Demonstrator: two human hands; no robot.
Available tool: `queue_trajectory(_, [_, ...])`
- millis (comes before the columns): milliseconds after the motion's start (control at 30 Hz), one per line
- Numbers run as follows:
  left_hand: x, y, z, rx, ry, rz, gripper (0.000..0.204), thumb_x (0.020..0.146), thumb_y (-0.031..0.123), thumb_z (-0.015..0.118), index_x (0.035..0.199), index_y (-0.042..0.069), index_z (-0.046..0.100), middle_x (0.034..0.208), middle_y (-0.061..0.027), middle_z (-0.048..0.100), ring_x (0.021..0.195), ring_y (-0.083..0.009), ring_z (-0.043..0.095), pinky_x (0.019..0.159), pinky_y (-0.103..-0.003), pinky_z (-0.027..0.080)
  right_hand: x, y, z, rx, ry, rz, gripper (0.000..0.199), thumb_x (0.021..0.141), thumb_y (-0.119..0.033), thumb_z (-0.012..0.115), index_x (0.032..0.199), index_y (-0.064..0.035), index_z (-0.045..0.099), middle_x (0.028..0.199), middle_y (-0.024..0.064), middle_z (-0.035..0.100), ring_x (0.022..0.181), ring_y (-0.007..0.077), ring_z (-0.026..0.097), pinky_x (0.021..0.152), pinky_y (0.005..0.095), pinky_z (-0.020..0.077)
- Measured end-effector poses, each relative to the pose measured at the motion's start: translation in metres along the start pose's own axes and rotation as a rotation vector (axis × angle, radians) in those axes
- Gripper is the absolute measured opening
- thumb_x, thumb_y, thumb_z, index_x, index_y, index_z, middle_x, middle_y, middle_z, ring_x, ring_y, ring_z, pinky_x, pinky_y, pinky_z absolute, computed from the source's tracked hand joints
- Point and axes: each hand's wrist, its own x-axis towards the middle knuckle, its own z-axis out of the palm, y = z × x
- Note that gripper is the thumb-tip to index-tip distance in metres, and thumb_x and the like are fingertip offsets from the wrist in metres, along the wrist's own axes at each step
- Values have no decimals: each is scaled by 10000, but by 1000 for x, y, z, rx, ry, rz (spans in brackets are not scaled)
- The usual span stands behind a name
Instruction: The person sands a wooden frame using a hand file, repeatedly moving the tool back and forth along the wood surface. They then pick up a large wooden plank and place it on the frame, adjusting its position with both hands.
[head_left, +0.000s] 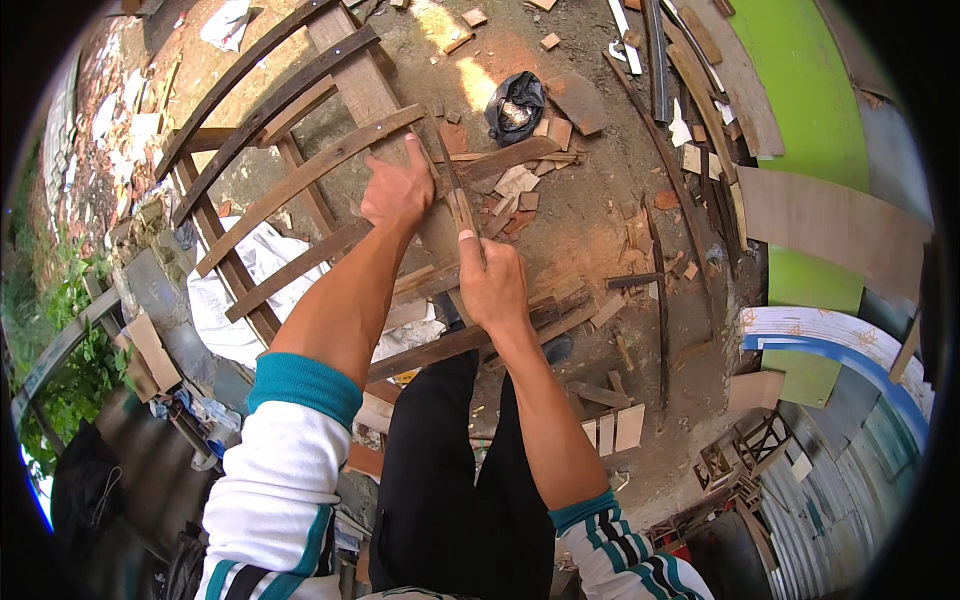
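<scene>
- Fingers of the left hand (397, 192) were curled down, pressing on the wooden frame (300, 180) where a curved slat met a flat plank (365, 85); grip looked closed, though whether it clamped or just braced couldn't be told.
- Fingers of the right hand (492, 283) were wrapped shut around the lower end of a long narrow blade-like tool (458, 195), thumb up along its back.
- The tool pointed away from the person, its far end reaching up beside the left hand, over the frame's plank. Exact contact point was hidden by the hand.
- The frame lay flat on the dirt ground (590, 200), curved slats fanning left, straight cross-pieces under them. A dark board (440, 345) ran under the right wrist, across the person's black trousers (440, 480).
- Progress, as a judgement: the frame's slats appeared mostly in place, so assembly seemed well along; the joint at the left hand looked like the one being worked. Whether it was cutting, prying or trimming couldn't be told.
- Plenty of offcuts (515, 185) and chips were scattered just beyond the hands, which suggested trimming work was already done.
- Around: a dark crumpled bag (515, 105) farther out, white sheet (255, 260) under the frame's left part, loose strips and boards (835, 225) on the right by a green wall (800, 110).
</scene>
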Motion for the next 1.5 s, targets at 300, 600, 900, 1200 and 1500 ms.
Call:
queue_trajectory(300, [10,2,-5,-1,-29,-35,1062,924,788,306,1540,-77,280,1243,-321,653,1184,-438,640,1028,-491,455,-155,-9,-86,237,-78,187,473,1024,-245,492,628,11,522,524,79,455,477,153,447,479,349,315])
queue_trajectory(600, [14,-7,1,15,61,5,1036,926,769,352,1505,-90,325,1186,-297,686,1139,-422,665,987,-491,468,-70,9,-46,160,-136,22,432,1001,-272,559,686,21,516,580,251,512,546,480,524,552,480,410])
queue_trajectory(900, [2,-2,2,23,-18,-5,1074,924,784,317,1510,-115,302,1331,-335,598,1269,-444,586,1081,-480,419,-71,33,-47,188,-45,38,447,1010,-281,520,716,48,588,604,257,535,530,432,574,512,442,415])
queue_trajectory(1200, [9,-6,-2,6,64,18,976,943,746,357,1435,-96,380,1158,-306,689,1116,-418,675,978,-492,473,-123,4,-55,138,-103,120,361,1005,-226,536,758,31,596,683,267,599,637,460,625,578,487,455])
queue_trajectory(1500, [8,13,-1,18,-31,2,1096,917,799,317,1520,-115,272,1280,-338,625,1221,-455,613,1057,-489,435,5,13,11,45,10,30,514,993,-358,519,686,48,587,663,297,570,657,528,591,594,530,444])
